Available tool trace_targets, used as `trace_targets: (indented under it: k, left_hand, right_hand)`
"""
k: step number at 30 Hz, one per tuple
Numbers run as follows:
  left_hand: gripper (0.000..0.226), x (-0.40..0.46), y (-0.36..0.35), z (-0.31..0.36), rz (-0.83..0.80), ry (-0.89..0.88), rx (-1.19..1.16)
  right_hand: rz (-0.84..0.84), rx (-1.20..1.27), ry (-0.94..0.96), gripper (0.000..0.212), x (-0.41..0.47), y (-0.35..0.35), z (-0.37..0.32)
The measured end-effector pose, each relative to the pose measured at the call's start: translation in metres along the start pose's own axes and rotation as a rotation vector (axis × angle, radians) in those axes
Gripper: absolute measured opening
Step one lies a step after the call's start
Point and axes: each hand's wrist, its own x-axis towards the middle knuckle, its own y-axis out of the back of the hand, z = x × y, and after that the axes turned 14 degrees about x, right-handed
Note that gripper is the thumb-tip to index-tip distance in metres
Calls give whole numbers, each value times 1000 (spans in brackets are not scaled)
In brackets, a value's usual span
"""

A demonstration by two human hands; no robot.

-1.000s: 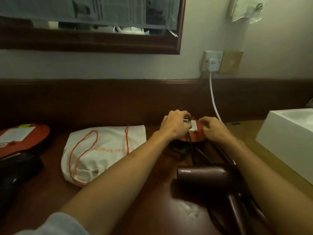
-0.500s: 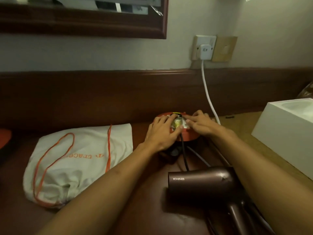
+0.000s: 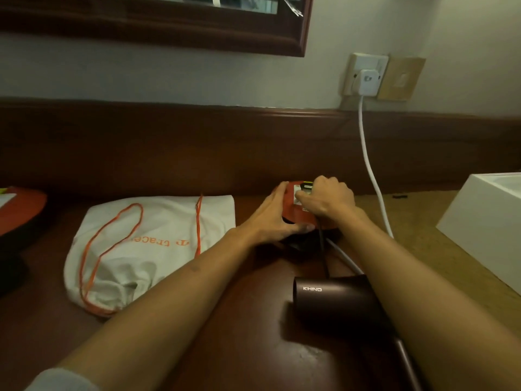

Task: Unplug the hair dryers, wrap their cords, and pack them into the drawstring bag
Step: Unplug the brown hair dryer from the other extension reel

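Observation:
A dark maroon hair dryer [image 3: 335,300] lies on the wooden counter at lower right. Its black cord [image 3: 321,244] runs up to a round red socket unit [image 3: 298,214] by the back panel. My left hand [image 3: 267,221] clasps the left side of that red unit. My right hand [image 3: 331,200] is closed around the black plug [image 3: 306,186], which has a yellow tag and sits on top of the unit. The white drawstring bag [image 3: 158,244] with orange cords lies flat to the left, apart from both hands.
A white plug [image 3: 366,81] sits in the wall socket, and its white cord [image 3: 368,156] drops to the counter behind my right arm. A white box [image 3: 490,221] stands at the right edge. Another red-topped object [image 3: 19,210] lies far left. A mirror frame [image 3: 301,26] hangs above.
My right hand has moved from the unit's right side onto its top and closed around the plug. The left hand has slid to the unit's left side. The view has shifted left.

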Motion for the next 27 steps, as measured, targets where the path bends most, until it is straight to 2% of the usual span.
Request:
trace_targets:
  k: [5, 11, 15, 16, 19, 23, 27]
  left_hand:
    - [128, 0, -2, 0, 16, 24, 14]
    - [133, 2, 7, 7, -39, 74, 27]
    - [138, 1, 10, 9, -55, 103, 25]
    - [139, -1, 12, 9, -46, 104, 29]
    - [135, -17, 31, -4, -10, 95, 98]
    - [103, -55, 75, -36, 166, 194, 198]
    - [70, -95, 99, -43, 317, 243, 190]
  right_hand:
    - [127, -1, 47, 68, -6, -11, 4]
    - [145, -15, 72, 68, -11, -6, 0]
    - [299, 277, 103, 58, -18, 6, -9]
    - [293, 326, 119, 55, -20, 8, -11]
    - [141, 403, 151, 50, -25, 10, -15]
    - [-1, 439, 269, 55, -35, 4, -36]
    - [-198, 179, 301, 47, -44, -24, -69]
